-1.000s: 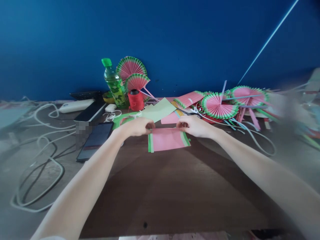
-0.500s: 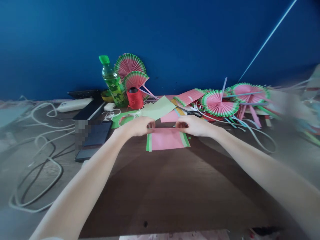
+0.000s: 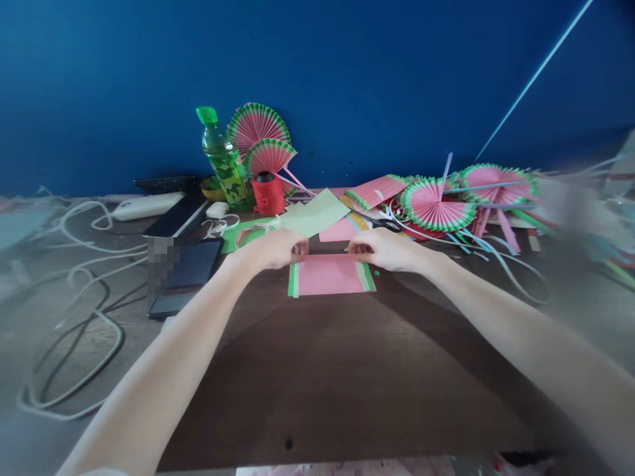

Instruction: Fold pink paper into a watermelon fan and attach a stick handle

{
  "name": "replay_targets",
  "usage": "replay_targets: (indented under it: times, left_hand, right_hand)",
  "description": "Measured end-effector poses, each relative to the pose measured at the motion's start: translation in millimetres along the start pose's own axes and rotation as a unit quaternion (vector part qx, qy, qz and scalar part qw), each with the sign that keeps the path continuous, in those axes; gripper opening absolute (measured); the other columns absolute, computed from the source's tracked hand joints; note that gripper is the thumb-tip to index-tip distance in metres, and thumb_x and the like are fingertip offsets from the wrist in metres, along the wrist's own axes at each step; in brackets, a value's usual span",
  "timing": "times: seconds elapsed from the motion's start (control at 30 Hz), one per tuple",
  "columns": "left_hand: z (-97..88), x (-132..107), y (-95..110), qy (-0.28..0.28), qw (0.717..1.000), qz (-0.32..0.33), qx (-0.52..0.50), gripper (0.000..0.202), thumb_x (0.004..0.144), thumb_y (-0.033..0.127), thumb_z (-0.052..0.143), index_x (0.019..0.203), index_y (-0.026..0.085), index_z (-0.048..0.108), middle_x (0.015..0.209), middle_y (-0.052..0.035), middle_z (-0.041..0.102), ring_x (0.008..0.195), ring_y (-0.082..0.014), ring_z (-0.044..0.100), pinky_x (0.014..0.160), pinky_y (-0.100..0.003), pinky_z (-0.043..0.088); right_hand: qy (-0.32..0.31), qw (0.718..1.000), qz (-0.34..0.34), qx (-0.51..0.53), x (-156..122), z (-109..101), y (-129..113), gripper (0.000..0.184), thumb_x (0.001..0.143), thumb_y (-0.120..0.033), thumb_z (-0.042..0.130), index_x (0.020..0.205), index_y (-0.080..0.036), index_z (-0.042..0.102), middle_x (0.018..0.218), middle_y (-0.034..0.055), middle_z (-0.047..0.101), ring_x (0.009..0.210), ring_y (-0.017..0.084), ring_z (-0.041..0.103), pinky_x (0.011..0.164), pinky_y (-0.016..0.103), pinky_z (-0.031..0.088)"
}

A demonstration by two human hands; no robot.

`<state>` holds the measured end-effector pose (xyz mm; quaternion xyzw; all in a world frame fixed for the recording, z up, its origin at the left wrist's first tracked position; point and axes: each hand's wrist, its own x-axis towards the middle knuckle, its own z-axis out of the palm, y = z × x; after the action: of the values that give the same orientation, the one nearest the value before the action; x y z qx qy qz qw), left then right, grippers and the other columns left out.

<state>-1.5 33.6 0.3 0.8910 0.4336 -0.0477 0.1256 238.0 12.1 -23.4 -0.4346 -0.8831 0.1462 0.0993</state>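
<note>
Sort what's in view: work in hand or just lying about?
Work in hand:
pink sheet with green sides, far edge held by left hand and right hand
likely: matching pleated fans, pale green sheet

Apparently just lying about:
green-capped bottle
dark flat device
white flat block

Green-edged pink sheet (image 3: pixel 331 276) was made of smooth, matt paper; pleated round fan (image 3: pixel 434 210), of ridged paper. Drink bottle (image 3: pixel 224 166) was formed in glossy plastic, spool (image 3: pixel 268 198) wound with matt thread, tabletop (image 3: pixel 327 377) finished smooth, wood-look.
</note>
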Motion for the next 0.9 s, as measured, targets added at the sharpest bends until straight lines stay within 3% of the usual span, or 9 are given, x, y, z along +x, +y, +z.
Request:
replay_targets:
  times: [0.27, 0.5, 0.9]
  left_hand:
    - [-4.0, -4.4, 6.4, -0.017, 1.000, 0.003, 0.015, 0.015, 0.073, 0.026, 0.051, 0.083, 0.019, 0.060, 0.085, -0.0022, 0.065, 0.071, -0.0137, 0.056, 0.060, -0.023, 0.037]
    - [-6.6, -6.1, 7.5, -0.035, 0.999, -0.020, 0.015, 0.018, 0.073, 0.026, 0.051, 0.087, 0.020, 0.060, 0.088, -0.0028, 0.064, 0.072, -0.0143, 0.056, 0.058, -0.023, 0.038]
    - [-4.0, -6.0, 13.5, -0.021, 0.999, -0.007, 0.039, 0.012, 0.069, 0.017, 0.051, 0.079, 0.018, 0.058, 0.079, -0.0020, 0.063, 0.067, -0.0135, 0.054, 0.056, -0.023, 0.035]
  right_hand:
    - [-0.004, 0.996, 0.000, -0.093, -1.9, 0.8, -8.2, 0.017, 0.075, -0.011, 0.050, 0.085, -0.017, 0.064, 0.082, 0.0053, 0.065, 0.078, 0.018, 0.058, 0.064, 0.027, 0.038]
    - [-0.002, 0.997, -0.006, -0.080, -1.8, 1.8, -4.8, 0.016, 0.076, -0.012, 0.051, 0.086, -0.018, 0.063, 0.081, 0.0037, 0.065, 0.075, 0.016, 0.057, 0.063, 0.026, 0.038]
    - [-0.021, 0.995, -0.010, -0.097, -3.2, -3.1, -8.2, 0.019, 0.073, -0.009, 0.051, 0.085, -0.018, 0.062, 0.088, 0.0043, 0.066, 0.080, 0.018, 0.058, 0.062, 0.026, 0.037]
